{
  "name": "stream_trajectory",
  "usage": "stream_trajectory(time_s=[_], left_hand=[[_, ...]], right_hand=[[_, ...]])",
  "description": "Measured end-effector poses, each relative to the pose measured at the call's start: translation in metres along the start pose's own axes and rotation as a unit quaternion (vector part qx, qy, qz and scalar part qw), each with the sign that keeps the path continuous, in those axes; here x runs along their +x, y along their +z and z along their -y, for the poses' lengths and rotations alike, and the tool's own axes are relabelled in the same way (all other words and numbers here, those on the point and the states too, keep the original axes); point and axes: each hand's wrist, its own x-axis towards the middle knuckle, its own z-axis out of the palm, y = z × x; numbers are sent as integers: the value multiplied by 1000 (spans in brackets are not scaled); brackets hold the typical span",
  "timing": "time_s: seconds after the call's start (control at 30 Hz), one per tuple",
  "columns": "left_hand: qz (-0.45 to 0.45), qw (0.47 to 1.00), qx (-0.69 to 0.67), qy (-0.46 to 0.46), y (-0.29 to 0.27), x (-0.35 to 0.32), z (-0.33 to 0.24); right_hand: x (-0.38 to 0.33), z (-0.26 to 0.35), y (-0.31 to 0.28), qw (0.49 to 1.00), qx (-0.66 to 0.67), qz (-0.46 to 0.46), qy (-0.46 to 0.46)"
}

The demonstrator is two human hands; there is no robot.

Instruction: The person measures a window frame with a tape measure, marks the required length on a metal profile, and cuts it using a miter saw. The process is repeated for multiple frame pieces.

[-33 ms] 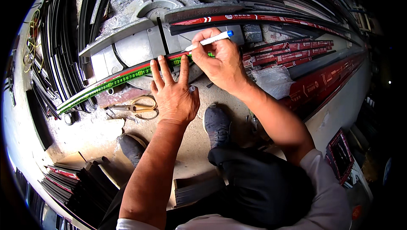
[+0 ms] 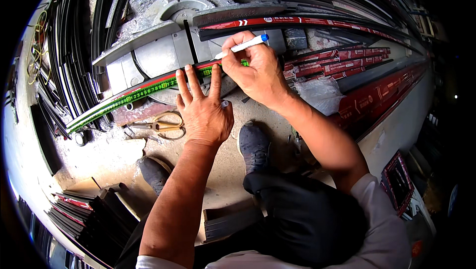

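Note:
A green tape measure [image 2: 145,92] lies stretched along a thin dark strip with a red face [image 2: 158,79], crossing the front of the grey saw base [image 2: 156,55]. My left hand [image 2: 203,115] rests with fingers spread, the fingertips pressing on the tape and strip. Beside its thumb shows a small pale end of something I cannot make out. Pinched in my right hand [image 2: 255,73] is a white marker pen [image 2: 247,45] with a blue end. The pen slants down to the left, its tip at the strip's far edge, just beyond my left fingertips.
Scissors [image 2: 161,126] lie on the floor near my left hand. Long red-and-black profiles [image 2: 297,21] stretch off to the right, and dark strips [image 2: 64,36] lie at far left. Crumpled clear plastic [image 2: 317,94] sits by a red-wrapped bundle [image 2: 369,101]. My shoes [image 2: 254,142] stand below.
My right hand and the marker pen have shifted slightly to the left along the strip. The left hand, tape measure and strip stay in place.

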Motion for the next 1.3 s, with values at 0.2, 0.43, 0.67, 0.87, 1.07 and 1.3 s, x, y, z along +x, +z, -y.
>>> stream_trajectory(time_s=[0.2,0.43,0.67,0.87,1.07,1.3], left_hand=[[4,1000,3,1,0,1,0],[8,1000,4,-3,1,0,-1],[11,1000,4,-5,2,0,-2],[5,1000,6,-1,4,0,0],[7,1000,13,-5,2,0,-1],[2,1000,11,-3,4,1,-1]], right_hand=[[13,6,-7,993,-70,91,9],[28,10,-22,977,-133,161,-39],[34,4,-25,973,-129,192,-24],[35,4,-25,971,-136,196,-14],[36,3,-25,966,-156,205,-9],[35,4,-26,962,-167,216,5]])
